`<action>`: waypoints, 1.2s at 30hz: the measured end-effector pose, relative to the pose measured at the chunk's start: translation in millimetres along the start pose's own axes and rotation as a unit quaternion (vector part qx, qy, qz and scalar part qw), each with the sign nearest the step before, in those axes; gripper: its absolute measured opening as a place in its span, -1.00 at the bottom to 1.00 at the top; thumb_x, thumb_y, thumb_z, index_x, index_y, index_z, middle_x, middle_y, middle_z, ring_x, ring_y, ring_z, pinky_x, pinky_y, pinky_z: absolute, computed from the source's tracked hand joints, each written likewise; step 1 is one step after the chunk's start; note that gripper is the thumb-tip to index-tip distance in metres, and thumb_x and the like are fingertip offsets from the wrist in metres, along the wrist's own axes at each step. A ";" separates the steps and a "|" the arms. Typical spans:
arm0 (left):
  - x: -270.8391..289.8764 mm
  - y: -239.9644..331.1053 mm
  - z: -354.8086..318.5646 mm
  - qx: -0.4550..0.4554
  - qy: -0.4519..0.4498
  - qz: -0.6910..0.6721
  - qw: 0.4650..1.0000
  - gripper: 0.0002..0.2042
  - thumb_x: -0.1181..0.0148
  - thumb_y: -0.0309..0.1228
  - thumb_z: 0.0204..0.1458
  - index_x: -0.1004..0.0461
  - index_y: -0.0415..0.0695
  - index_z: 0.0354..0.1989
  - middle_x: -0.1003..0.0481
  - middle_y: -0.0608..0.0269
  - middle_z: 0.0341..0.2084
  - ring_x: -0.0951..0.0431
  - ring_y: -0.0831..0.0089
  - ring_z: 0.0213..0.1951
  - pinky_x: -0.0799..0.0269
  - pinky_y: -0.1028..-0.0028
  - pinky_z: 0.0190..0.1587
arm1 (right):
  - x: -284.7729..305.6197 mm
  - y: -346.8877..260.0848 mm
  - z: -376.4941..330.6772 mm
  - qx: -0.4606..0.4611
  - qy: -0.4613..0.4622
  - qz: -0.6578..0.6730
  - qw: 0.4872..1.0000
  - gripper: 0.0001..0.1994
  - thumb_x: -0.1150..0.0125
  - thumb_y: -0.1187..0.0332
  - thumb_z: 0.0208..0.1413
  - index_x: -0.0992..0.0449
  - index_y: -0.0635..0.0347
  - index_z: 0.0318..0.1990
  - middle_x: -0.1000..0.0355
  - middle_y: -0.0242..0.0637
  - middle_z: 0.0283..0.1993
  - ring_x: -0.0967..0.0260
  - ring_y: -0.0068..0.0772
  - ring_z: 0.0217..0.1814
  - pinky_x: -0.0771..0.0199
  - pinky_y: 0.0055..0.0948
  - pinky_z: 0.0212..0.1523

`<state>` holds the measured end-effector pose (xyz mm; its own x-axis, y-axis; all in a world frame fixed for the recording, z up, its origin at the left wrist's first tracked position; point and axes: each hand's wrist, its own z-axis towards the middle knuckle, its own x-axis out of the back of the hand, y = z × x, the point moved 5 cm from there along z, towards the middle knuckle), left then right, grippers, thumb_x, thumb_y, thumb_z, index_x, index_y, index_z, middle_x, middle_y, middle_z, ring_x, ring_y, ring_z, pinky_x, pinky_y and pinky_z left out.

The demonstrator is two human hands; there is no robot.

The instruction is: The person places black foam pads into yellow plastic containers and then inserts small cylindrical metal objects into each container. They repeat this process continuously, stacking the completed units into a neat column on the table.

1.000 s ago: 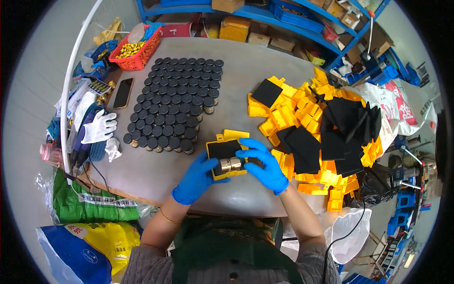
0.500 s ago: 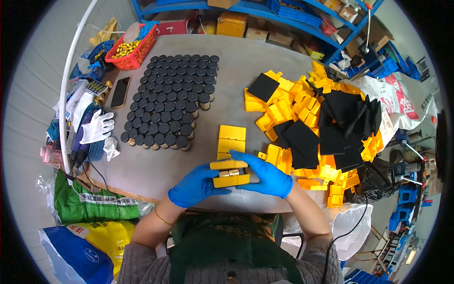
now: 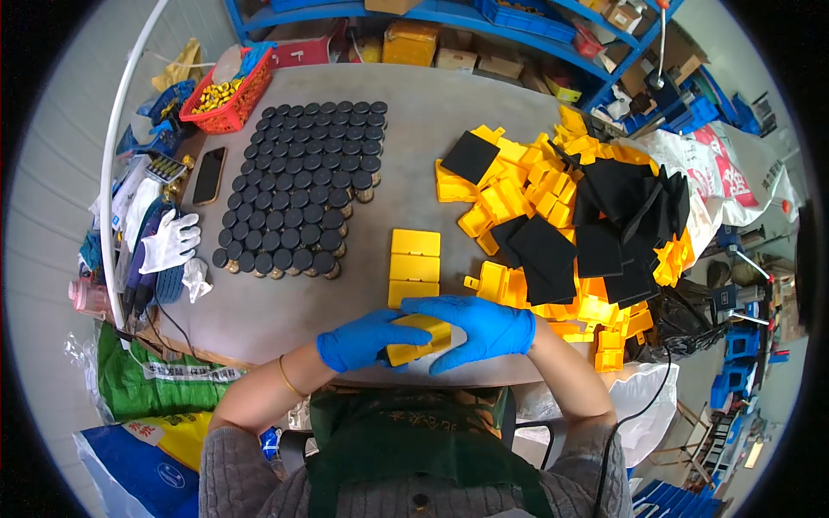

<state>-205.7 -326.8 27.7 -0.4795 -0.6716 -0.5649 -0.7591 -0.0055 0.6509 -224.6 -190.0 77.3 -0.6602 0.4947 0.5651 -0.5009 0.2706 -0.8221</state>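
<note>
Both hands wear blue gloves and hold one yellow plastic case [image 3: 418, 342] over the table's near edge. My left hand [image 3: 366, 340] grips its left end. My right hand [image 3: 477, 335] wraps over its top and right side, so much of the case is hidden. The case looks closed; its contents do not show. Just beyond my hands lies a row of yellow cases [image 3: 414, 256] on the grey table. Left of that row stand many black-capped small jars [image 3: 298, 186] in a tight block.
On the right are heaped yellow case parts [image 3: 501, 200] and black square sheets [image 3: 546, 252]. A phone [image 3: 209, 176], white glove [image 3: 171, 241] and red basket [image 3: 226, 114] sit along the left side. A blue shelf [image 3: 414, 12] stands behind the table.
The case was partly open between my hands, with metallic pieces showing inside. Now its halves are together and tilted, and my right hand has moved over the top.
</note>
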 end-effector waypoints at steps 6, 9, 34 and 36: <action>9.8 18.9 0.0 0.001 0.027 0.149 0.988 -0.59 -0.27 -0.26 -0.06 -0.41 -0.15 -0.04 -0.49 0.28 -0.26 -0.46 0.57 -0.27 -0.39 0.55 -0.27 | 6.7 -1.4 15.8 -0.003 0.009 -0.209 0.978 -0.44 -0.21 0.03 -0.05 -0.33 0.11 0.08 -0.42 -0.11 -0.10 -0.36 -0.05 -0.08 -0.33 -0.18 -0.17; 18.1 30.4 8.6 -0.034 0.035 0.154 0.987 -0.57 -0.27 -0.23 -0.06 -0.41 -0.16 -0.03 -0.49 0.27 -0.25 -0.46 0.54 -0.23 -0.39 0.54 -0.19 | 10.6 13.4 23.8 0.000 0.041 -0.233 0.972 -0.49 -0.20 0.03 -0.06 -0.39 0.10 0.03 -0.43 -0.11 -0.13 -0.37 -0.07 -0.10 -0.32 -0.18 -0.19; 137.2 117.3 179.2 -0.276 0.367 0.281 0.843 -0.56 -0.13 -0.28 0.02 -0.29 -0.31 0.01 -0.44 -0.12 -0.15 -0.47 0.04 -0.12 -0.41 0.26 -0.09 | 109.9 192.8 63.3 -0.243 0.204 -0.479 0.819 -0.76 -0.10 0.46 -0.07 -0.46 0.23 -0.18 -0.35 -0.04 -0.04 -0.28 -0.05 0.08 -0.35 -0.15 -0.02; 107.3 138.7 194.1 -0.209 0.380 0.348 0.831 -0.47 -0.20 -0.25 -0.05 -0.26 -0.31 0.05 -0.43 -0.13 -0.12 -0.48 0.06 -0.10 -0.41 0.25 -0.10 | 125.2 185.8 54.1 -0.259 0.264 -0.347 0.862 -0.77 -0.10 0.48 -0.08 -0.43 0.27 -0.20 -0.37 0.01 -0.11 -0.32 0.01 -0.02 -0.40 -0.17 -0.08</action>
<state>-447.9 -255.9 -41.1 -0.2006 -0.8928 0.4034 -0.1182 0.4308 0.8947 -430.6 -122.5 -1.0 0.1135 0.3353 0.9352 -0.2650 0.9174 -0.2968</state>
